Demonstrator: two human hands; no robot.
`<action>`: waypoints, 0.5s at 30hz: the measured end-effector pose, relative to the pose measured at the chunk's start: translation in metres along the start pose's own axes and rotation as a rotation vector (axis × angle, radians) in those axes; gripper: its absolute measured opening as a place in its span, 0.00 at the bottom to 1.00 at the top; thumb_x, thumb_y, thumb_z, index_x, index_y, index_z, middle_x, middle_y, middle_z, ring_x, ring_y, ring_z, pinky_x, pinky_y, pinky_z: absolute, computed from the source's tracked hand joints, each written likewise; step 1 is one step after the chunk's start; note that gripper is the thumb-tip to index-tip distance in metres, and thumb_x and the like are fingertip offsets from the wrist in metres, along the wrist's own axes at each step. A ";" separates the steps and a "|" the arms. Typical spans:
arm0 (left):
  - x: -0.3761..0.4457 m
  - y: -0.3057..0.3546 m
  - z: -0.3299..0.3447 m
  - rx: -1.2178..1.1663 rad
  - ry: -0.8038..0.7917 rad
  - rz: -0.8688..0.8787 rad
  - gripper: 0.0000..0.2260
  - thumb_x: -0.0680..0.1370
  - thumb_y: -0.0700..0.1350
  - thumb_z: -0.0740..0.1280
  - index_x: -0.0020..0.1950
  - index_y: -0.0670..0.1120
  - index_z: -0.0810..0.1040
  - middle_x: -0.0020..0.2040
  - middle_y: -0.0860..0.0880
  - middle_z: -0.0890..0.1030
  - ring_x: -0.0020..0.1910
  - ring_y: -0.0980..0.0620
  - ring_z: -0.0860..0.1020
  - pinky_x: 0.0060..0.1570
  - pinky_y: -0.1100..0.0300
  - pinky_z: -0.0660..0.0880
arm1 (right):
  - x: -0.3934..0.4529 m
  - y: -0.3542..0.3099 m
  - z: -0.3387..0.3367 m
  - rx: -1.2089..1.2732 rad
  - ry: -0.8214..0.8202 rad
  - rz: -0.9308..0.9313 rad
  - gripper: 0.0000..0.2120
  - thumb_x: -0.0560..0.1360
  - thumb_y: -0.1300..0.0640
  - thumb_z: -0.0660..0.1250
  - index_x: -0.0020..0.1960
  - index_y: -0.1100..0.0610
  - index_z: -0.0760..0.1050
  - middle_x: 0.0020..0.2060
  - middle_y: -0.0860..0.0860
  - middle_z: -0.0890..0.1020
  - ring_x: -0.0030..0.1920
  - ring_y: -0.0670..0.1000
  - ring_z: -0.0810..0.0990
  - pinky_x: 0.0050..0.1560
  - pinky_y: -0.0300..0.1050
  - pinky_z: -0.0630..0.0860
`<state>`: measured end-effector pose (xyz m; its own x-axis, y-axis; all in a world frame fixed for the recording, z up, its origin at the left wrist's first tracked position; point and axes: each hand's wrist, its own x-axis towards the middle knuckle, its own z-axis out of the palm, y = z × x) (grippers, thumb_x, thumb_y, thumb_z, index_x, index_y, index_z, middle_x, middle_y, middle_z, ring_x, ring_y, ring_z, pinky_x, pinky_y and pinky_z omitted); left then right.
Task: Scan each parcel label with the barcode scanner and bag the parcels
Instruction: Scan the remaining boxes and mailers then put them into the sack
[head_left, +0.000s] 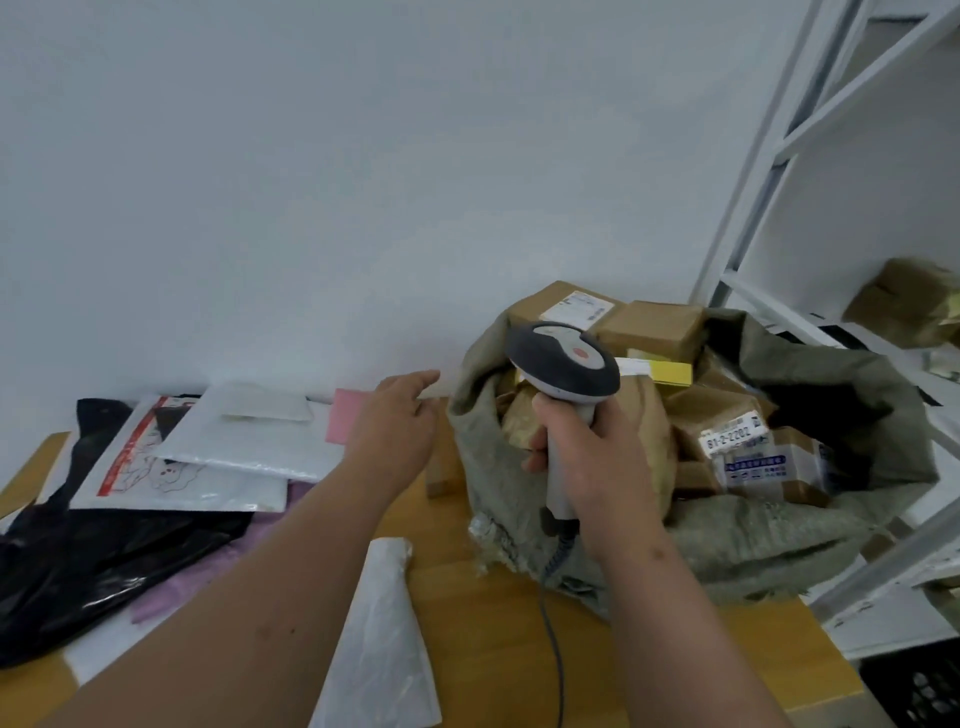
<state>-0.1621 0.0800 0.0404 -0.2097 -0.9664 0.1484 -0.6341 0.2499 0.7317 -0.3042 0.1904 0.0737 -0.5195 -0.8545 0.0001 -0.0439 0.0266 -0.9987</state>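
A pale wall backs the wooden tabletop (483, 613). The right hand (597, 467) grips the barcode scanner (563, 364) upright before the woven sack (810, 525) of boxed parcels (737, 441) at three o'clock. The left hand (397, 426), fingers relaxed and holding nothing, reaches toward the flat mailers (244, 441) at nine o'clock. Judged: fetching the next parcel; its label must face the scanner.

- My table (498, 613) fills the lower frame.
- Mailers (208, 457) lie stacked at centre left.
- A sack (779, 535) sits centre right, boxes (727, 431) in it.
- Shelving (769, 171) stands at far right, behind the sack.
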 end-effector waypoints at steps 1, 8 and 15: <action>-0.003 -0.014 -0.008 0.009 0.001 -0.018 0.17 0.83 0.44 0.59 0.72 0.51 0.71 0.71 0.50 0.72 0.68 0.51 0.70 0.60 0.64 0.62 | -0.004 0.003 0.012 -0.020 -0.011 0.020 0.03 0.78 0.53 0.67 0.47 0.51 0.76 0.33 0.49 0.80 0.30 0.44 0.80 0.27 0.31 0.71; -0.018 -0.110 -0.054 0.059 -0.064 -0.168 0.18 0.82 0.44 0.60 0.72 0.49 0.71 0.70 0.47 0.71 0.67 0.49 0.71 0.62 0.61 0.65 | -0.021 0.037 0.099 -0.069 -0.083 0.136 0.05 0.78 0.53 0.67 0.49 0.54 0.76 0.34 0.52 0.80 0.31 0.47 0.79 0.36 0.41 0.75; -0.020 -0.172 -0.065 0.079 -0.136 -0.241 0.18 0.82 0.44 0.61 0.72 0.47 0.71 0.69 0.47 0.72 0.66 0.51 0.71 0.58 0.67 0.62 | -0.024 0.077 0.144 -0.139 -0.090 0.234 0.07 0.78 0.54 0.67 0.48 0.58 0.75 0.35 0.55 0.79 0.33 0.49 0.77 0.30 0.35 0.73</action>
<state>-0.0007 0.0524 -0.0450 -0.1402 -0.9831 -0.1178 -0.7324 0.0229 0.6805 -0.1722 0.1382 -0.0108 -0.4513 -0.8593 -0.2406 -0.0512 0.2941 -0.9544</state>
